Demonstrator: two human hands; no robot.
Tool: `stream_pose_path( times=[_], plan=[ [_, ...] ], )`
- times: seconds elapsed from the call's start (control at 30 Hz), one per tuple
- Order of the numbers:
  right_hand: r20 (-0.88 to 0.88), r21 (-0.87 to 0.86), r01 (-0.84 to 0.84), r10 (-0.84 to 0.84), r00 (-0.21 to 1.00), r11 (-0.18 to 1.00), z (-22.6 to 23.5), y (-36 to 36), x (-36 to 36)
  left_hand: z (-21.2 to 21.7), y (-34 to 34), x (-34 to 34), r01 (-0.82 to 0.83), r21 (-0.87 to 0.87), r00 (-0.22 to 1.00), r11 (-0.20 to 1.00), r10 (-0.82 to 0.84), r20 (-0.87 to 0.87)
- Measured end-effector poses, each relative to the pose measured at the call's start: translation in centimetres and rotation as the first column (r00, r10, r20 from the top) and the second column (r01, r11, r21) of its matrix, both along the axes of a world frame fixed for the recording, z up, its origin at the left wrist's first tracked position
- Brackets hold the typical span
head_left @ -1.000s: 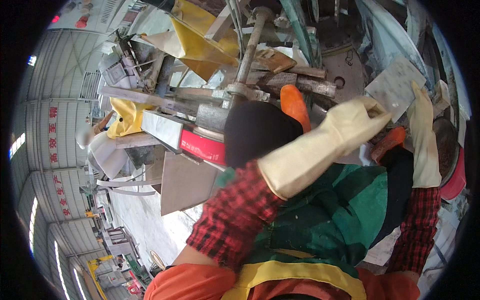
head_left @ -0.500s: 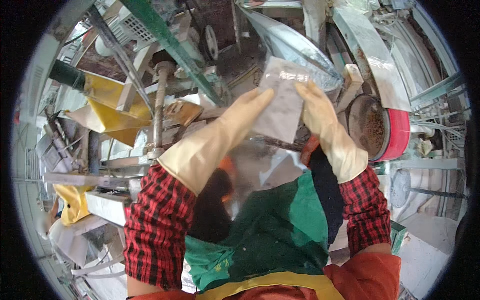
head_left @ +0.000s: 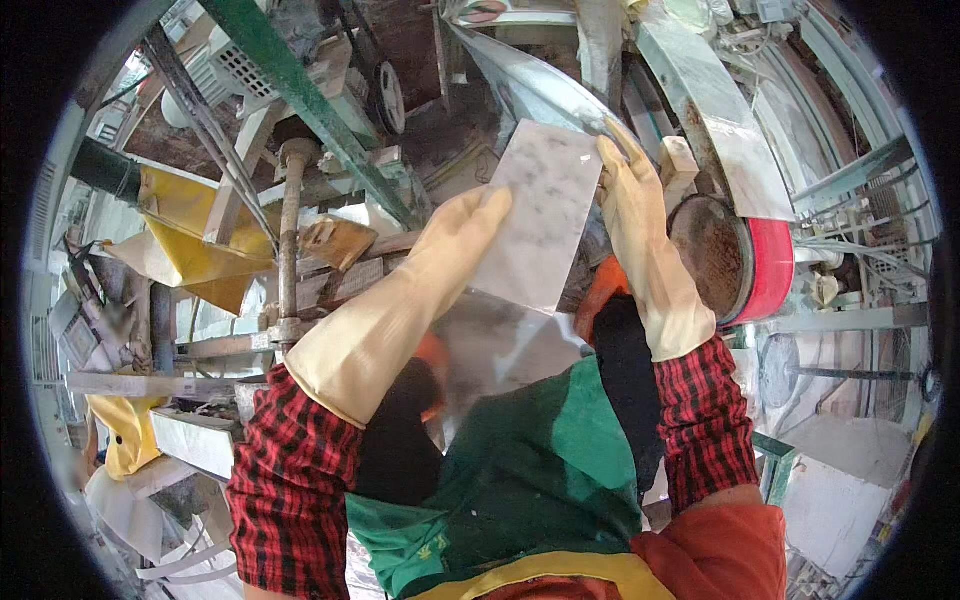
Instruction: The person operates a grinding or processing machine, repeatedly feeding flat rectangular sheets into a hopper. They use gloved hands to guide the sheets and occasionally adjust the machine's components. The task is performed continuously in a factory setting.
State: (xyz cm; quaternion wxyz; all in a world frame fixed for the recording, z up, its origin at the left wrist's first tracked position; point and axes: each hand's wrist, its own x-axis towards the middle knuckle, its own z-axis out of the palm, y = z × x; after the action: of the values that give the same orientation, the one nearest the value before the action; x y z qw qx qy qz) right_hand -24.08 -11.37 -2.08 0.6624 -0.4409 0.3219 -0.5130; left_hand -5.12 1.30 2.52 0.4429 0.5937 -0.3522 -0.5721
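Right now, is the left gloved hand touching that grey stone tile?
Touching. The head view shows the left hand with fingertips pressed on the stone tile's left edge.

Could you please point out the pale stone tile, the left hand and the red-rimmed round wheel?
pale stone tile (head_left: 543,225), head view, middle of its face
left hand (head_left: 455,245), head view, back of the glove
red-rimmed round wheel (head_left: 768,270), head view, red rim

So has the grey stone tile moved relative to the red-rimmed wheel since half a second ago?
Cannot tell: the head camera swung. The stone tile, between left hand and right hand, sits left of the red-rimmed wheel as before.
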Motion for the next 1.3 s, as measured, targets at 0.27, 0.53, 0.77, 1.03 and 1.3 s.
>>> stream_pose_path(
  times=[0.27,0.53,0.77,1.03,1.3],
  plan=[
    [-0.209,-0.076,-0.388,0.366,0.907,0.918,2.2,7.7,0.9,1.2,0.1,0.9,-0.234,-0.104,0.969,0.967,0.224,-0.101],
    [-0.013,0.090,-0.501,0.504,0.863,0.861,1.3,6.3,0.7,1.3,0.5,1.6,-0.099,-0.125,0.994,0.987,0.094,-0.048],
    [0.172,0.141,-0.538,0.514,0.840,0.831,1.1,5.6,0.5,3.2,-4.0,5.4,0.213,-0.082,0.478,0.974,-0.030,0.878],
    [0.026,-0.002,-0.639,0.639,0.769,0.769,3.7,7.1,1.3,0.9,-5.3,8.1,-0.101,-0.352,0.852,0.930,0.264,0.452],
    [0.122,0.195,-0.403,0.386,0.914,0.894,0.8,4.4,0.3,0.6,-4.0,5.0,0.333,-0.172,0.871,0.927,-0.233,0.433]
  ],
)
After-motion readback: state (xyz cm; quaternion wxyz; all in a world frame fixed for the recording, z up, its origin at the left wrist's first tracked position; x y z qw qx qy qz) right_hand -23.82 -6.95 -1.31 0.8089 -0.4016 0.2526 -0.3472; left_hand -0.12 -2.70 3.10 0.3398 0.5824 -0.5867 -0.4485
